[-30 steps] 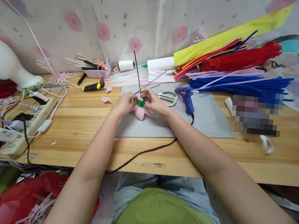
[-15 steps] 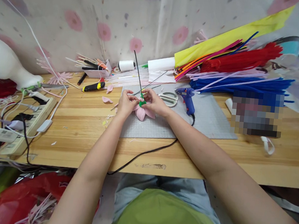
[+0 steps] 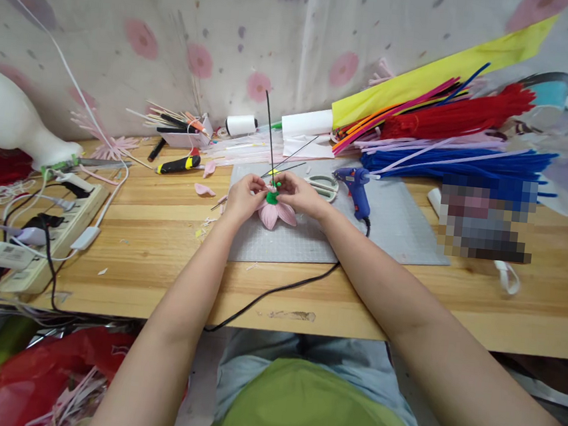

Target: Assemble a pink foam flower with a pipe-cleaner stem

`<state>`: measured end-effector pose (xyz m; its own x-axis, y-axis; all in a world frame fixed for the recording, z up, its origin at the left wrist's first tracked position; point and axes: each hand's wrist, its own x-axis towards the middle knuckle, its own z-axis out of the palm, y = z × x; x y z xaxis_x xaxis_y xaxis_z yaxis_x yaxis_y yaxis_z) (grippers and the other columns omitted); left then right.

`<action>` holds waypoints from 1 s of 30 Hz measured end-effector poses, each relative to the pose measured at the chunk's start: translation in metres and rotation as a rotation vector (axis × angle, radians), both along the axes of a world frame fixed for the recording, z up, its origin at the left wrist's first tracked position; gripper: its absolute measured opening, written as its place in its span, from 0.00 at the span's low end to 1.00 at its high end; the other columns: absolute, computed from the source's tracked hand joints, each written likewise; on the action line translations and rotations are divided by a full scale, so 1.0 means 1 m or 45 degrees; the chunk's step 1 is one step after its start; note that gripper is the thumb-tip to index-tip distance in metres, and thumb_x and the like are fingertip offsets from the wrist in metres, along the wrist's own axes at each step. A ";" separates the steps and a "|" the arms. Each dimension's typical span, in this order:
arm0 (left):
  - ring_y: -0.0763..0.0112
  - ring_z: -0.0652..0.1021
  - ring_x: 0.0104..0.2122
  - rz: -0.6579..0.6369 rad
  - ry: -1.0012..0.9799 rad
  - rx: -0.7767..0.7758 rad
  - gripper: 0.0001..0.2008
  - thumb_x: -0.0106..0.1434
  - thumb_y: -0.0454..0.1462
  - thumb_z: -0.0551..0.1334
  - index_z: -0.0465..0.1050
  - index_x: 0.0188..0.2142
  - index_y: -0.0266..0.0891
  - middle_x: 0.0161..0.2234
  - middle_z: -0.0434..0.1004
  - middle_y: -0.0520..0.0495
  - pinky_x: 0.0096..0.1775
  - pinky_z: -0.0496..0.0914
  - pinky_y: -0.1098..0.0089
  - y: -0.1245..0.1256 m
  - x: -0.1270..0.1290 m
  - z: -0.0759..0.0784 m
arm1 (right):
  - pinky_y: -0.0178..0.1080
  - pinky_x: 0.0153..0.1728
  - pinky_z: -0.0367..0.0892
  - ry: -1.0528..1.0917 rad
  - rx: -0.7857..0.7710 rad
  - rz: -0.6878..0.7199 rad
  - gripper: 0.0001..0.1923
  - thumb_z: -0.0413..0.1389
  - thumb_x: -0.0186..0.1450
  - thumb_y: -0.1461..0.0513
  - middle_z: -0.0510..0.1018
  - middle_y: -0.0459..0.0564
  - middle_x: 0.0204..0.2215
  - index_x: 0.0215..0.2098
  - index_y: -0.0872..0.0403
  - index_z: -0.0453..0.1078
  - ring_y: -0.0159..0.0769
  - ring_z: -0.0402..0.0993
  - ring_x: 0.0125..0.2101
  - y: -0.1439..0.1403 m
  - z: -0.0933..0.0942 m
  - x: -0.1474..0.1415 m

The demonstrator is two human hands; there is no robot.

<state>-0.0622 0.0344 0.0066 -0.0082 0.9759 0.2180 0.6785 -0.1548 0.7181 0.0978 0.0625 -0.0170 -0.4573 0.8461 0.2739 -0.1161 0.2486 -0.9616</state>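
A pink craft flower [image 3: 272,213] with a green base [image 3: 272,197] lies petals-down on the grey cutting mat [image 3: 393,227]. A thin dark wire stem [image 3: 270,135] rises from it, leaning slightly left. My left hand [image 3: 244,196] pinches the flower's base from the left. My right hand [image 3: 302,195] pinches it from the right. The fingertips of both hands meet around the green part, hiding where the stem joins it.
A blue glue gun [image 3: 355,186] and scissors [image 3: 323,186] lie just right of my hands, the gun's black cord [image 3: 276,289] running off the desk edge. Bundles of pipe cleaners [image 3: 452,132] fill the back right. A power strip [image 3: 45,237] with plugs sits left. A yellow-black cutter [image 3: 177,164] lies behind.
The wire stem has swung more upright and slightly right. Both hands have shifted a little right and away from me with the flower, fingers now closer around the green base.
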 end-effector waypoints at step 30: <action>0.66 0.72 0.37 -0.026 0.147 0.176 0.08 0.56 0.40 0.61 0.72 0.35 0.40 0.33 0.75 0.48 0.43 0.64 0.66 -0.011 0.012 -0.012 | 0.42 0.40 0.60 -0.809 0.986 -0.382 0.06 0.50 0.63 0.62 0.73 0.54 0.33 0.30 0.53 0.67 0.40 0.65 0.37 -0.021 0.001 0.024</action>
<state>-0.0499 0.0237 -0.0051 0.0438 0.9363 0.3485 0.7509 -0.2609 0.6067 0.1218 0.0418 -0.0157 -0.5074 0.6442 0.5723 0.5234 0.7580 -0.3891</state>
